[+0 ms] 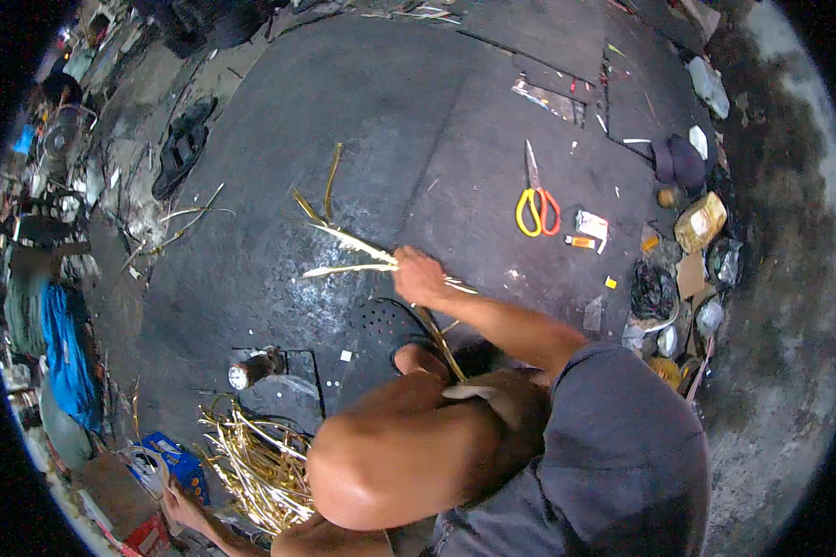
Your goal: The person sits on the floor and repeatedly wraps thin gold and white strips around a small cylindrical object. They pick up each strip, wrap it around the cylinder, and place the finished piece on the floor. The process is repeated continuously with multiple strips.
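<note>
Watching from far off, I see a few pale strips (355,243) in the right hand (420,278), over the dark mat (362,102). The fingers are curled tight around the strips, and loose ends poke out on both sides. The ends on the left spread apart, so they could slip about if the fingers go slack. If the hand pulls too hard, I think a thin strip could snap, or an edge could nick the bare skin.

Just below the hand is a black shoe (385,320) with holes. A strip end could catch on it if the hand swings low. A long brown strip (448,353) runs by the foot, and I can't tell if the fingers hold it.

Farther down, a heap of gold strips (255,464) sits beside the bent knee (372,473). They cross every way, so tugging one could drag out many, and a leg bump could scatter them. The left hand (178,509) is near the heap, by a blue packet (182,459) and a pale curved thing (163,473). I can't tell if it grips that thing. A quick swing could knock the packet.

Up to the right, scissors (533,185) lie well apart from the hand. Their tip points away, but a careless reach could get poked.
</note>
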A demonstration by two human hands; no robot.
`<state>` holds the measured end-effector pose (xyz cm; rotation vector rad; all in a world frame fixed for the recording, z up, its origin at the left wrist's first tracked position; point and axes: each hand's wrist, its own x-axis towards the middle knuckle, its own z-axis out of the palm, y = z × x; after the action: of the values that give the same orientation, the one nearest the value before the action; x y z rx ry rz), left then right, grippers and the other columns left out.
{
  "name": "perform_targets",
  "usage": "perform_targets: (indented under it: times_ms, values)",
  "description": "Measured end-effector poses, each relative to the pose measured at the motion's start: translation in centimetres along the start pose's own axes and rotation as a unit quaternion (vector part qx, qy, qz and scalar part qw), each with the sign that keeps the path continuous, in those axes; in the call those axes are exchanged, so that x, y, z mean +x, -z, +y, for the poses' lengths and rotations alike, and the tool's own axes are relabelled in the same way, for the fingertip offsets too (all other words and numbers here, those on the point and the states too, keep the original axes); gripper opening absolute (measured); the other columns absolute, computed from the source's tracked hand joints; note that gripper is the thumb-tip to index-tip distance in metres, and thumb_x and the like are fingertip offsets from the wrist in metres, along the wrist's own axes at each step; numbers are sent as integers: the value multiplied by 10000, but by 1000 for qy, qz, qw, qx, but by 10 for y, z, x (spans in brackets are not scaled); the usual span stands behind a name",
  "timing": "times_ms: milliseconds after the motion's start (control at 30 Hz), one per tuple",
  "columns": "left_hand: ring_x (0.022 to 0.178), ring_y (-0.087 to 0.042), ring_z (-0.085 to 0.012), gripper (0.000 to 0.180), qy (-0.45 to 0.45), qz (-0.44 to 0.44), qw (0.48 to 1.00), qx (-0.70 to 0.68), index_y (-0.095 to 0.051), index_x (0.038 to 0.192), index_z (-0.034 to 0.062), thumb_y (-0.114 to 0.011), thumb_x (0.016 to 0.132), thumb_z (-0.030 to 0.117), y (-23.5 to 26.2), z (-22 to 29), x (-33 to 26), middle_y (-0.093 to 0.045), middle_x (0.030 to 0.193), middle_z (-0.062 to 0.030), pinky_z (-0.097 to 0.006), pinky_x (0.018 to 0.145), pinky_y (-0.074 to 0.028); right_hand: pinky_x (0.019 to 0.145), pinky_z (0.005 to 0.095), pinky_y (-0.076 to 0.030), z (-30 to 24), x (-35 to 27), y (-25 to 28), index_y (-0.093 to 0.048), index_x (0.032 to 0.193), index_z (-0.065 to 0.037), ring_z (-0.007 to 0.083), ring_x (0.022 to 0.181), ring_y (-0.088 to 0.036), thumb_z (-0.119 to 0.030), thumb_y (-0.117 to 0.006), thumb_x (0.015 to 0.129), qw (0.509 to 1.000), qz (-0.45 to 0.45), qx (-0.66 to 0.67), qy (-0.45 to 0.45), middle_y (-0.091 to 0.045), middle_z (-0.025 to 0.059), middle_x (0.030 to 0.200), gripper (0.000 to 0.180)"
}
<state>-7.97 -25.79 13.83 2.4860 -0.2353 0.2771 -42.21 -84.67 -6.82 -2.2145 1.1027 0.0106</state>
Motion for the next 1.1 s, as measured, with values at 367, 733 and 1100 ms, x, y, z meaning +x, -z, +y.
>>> perform_targets:
  times_ms: [367, 733, 1100]
  values:
    - [1235, -600, -264, 442, 18, 47, 957, -286, -620, 1338, 2, -596, 921, 148, 87, 209, -136, -539, 1429, -162, -362, 1012, -511, 752, 534, -544, -214, -30, 140, -708, 972, 31, 439, 857, -706, -320, -730, 803, 899, -238, -83, 358, -726, 252, 923, 390]
    - [727, -685, -391, 291, -127, 71, 965, 220, -668, 1107, 168, -747, 832, 228, 193, 223, -181, -681, 762, -179, -472, 639, -528, 787, 475, -544, -511, -243, 151, -746, 1027, -57, 390, 873, -701, -307, -716, 866, 531, -211, -135, 809, -727, 208, 899, 299]
    - [1301, -532, -396, 1292, 181, -185, 787, 559, -347, 1575, 250, -978, 453, 368, 153, -5, -263, -458, 1475, -217, -515, 1074, -460, 861, 498, -530, -502, -102, 33, -588, 1224, -51, 400, 1077, -646, -186, -706, 867, 583, -198, -271, 740, -666, 182, 1185, 399]
